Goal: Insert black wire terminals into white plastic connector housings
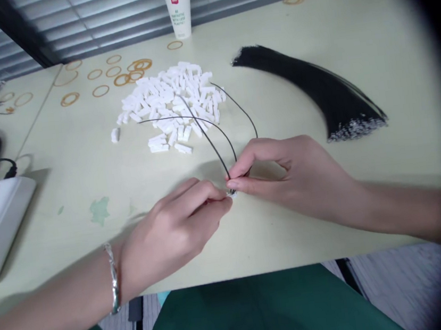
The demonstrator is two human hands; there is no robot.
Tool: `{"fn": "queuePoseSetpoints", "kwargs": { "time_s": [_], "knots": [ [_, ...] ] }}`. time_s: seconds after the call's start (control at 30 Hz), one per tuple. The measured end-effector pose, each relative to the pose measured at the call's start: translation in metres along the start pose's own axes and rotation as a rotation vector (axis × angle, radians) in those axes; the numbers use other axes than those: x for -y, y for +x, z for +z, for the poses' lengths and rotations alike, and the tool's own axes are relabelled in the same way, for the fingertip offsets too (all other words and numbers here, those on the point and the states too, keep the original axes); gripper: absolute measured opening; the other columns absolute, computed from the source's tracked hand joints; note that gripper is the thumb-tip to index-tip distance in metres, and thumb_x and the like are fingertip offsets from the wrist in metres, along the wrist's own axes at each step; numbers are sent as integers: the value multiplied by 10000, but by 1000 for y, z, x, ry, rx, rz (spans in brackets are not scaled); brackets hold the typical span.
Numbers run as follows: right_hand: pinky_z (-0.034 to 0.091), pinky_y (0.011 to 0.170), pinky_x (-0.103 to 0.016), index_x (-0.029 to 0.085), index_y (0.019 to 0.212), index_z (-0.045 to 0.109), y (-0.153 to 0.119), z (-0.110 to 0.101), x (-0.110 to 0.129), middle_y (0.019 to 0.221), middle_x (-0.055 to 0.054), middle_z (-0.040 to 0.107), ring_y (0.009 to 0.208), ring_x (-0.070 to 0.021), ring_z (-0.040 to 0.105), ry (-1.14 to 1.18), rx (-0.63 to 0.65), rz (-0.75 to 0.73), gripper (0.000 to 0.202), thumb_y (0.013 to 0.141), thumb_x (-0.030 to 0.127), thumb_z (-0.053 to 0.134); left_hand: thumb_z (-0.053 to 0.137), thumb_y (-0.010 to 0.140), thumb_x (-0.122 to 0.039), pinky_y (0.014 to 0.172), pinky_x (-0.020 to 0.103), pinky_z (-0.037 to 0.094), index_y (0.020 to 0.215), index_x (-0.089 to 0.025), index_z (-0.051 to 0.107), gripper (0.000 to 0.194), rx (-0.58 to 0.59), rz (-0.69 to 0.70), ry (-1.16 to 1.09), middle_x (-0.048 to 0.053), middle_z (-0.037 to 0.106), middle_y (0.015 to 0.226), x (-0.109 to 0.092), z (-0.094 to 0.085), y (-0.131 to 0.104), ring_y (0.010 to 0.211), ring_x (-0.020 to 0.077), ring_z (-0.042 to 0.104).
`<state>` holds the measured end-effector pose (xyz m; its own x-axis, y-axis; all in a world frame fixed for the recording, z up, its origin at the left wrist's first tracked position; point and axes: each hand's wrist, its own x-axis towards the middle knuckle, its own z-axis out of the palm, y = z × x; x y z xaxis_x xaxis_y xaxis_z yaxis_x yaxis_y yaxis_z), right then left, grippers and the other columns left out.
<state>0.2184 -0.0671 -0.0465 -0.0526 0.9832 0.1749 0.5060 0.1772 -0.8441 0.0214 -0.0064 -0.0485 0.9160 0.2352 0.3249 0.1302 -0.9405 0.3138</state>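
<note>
In the middle of the frame, the left hand (177,221) has its grip pinched on a tiny white plastic piece (233,194), mostly hidden. The right hand (306,176) has its grip squeezed on thin black wires (212,143) beside it — a loose pinch could let one slip, a hard push could bend one.

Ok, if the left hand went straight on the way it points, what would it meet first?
The left hand would likely run into the right hand first, just past the small white piece between them; exact depth is hard to judge.
</note>
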Motion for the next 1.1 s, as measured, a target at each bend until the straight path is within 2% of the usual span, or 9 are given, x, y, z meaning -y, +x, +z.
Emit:
{"fn": "queuePoseSetpoints", "kwargs": {
  "time_s": [0.37, 0.5, 0.7, 0.77, 0.83, 0.93, 0.97, 1.03, 1.1],
  "knots": [
    [407, 697, -309, 240, 741, 607, -3, 4, -1, 734, 30, 645, 702, -137, 569, -156, 17, -103, 162, 856, 323, 528, 523, 826, -35, 722, 286, 513, 989, -135, 589, 202, -3, 12, 8, 74, 605, 908, 0, 2, -3, 813, 152, 551],
    [401, 706, -315, 249, 743, 607, -4, 4, -2, 732, 27, 644, 711, -147, 568, -165, 28, -105, 137, 847, 304, 537, 522, 828, -36, 713, 277, 518, 979, -140, 593, 197, -16, 15, 17, 66, 609, 900, 0, 2, -2, 812, 145, 549],
    [432, 681, -273, 231, 745, 612, 1, 7, -4, 777, 23, 648, 721, -128, 584, 34, 32, 31, 95, 808, 294, 577, 505, 840, -35, 722, 282, 528, 988, -136, 595, 201, -20, 18, -3, 71, 622, 923, 0, 1, 1, 836, 152, 575],
    [447, 722, -257, 217, 786, 613, 10, 1, 0, 833, 18, 653, 774, -118, 594, 107, -20, 50, 82, 797, 294, 589, 514, 836, -32, 722, 275, 529, 955, -122, 600, 172, -19, 7, -18, 75, 622, 918, -1, 0, 2, 842, 154, 582],
    [449, 797, -248, 203, 864, 611, 20, -16, 6, 945, -1, 651, 871, -113, 594, 143, -165, 24, 111, 813, 294, 575, 521, 835, -32, 724, 267, 527, 925, -116, 602, 147, -24, -10, -38, 75, 618, 908, -1, -1, 2, 843, 150, 584],
    [431, 861, -265, 189, 1004, 604, 27, -61, 10, 1095, -51, 616, 989, -132, 573, 17, -415, -86, 200, 841, 284, 538, 504, 847, -41, 722, 257, 524, 944, -131, 598, 162, -28, -32, -62, 65, 609, 917, -1, 0, 0, 830, 135, 582],
    [424, 856, -277, 191, 1012, 614, 25, -79, 7, 1100, -64, 614, 996, -144, 569, -114, -470, -101, 218, 837, 298, 542, 494, 854, -47, 721, 255, 523, 965, -141, 595, 177, -26, -38, -67, 61, 605, 924, -1, 0, -1, 824, 131, 581],
    [400, 812, -316, 218, 931, 653, 13, -114, -5, 1020, -71, 638, 944, -162, 568, -483, -537, -1, 185, 815, 325, 557, 477, 866, -60, 722, 254, 520, 996, -158, 591, 199, -17, -58, -76, 53, 600, 929, 0, 1, -2, 816, 125, 582],
    [345, 785, -379, 225, 808, 680, -5, -143, -26, 898, -81, 652, 885, -197, 551, -783, -483, 177, 147, 763, 343, 604, 465, 874, -68, 731, 251, 516, 986, -165, 594, 197, -11, -83, -84, 47, 593, 926, 1, 1, -3, 820, 122, 585]
  ]
}}
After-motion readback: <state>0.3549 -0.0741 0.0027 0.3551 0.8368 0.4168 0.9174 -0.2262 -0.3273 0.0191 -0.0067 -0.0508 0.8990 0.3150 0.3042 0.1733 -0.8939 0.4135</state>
